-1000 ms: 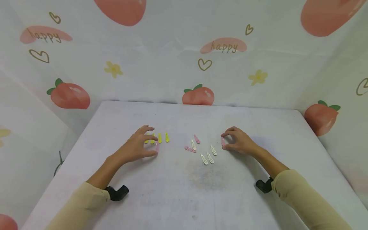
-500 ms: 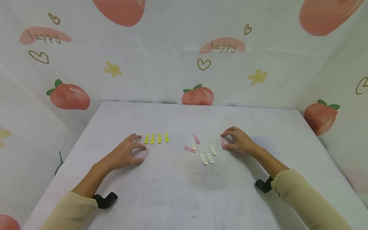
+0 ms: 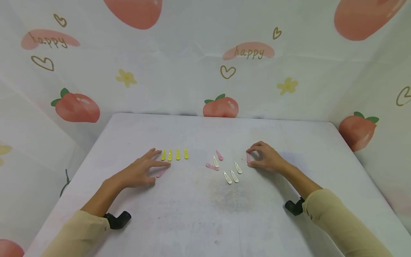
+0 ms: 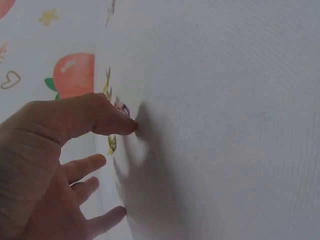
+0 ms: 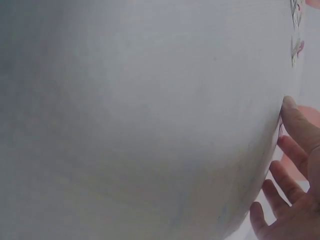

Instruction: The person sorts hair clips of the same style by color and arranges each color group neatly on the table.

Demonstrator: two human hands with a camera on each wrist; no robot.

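Your left hand (image 3: 136,173) is spread wide around a pink clip (image 3: 161,173) on the table (image 3: 199,217); I can't tell whether a fingertip touches it. Your right hand (image 3: 269,159) pinches a second pink clip (image 3: 248,158), mostly hidden in the right wrist view. From the left wrist, your left thumb (image 4: 95,115) partly covers the row of yellow clips (image 3: 170,155).
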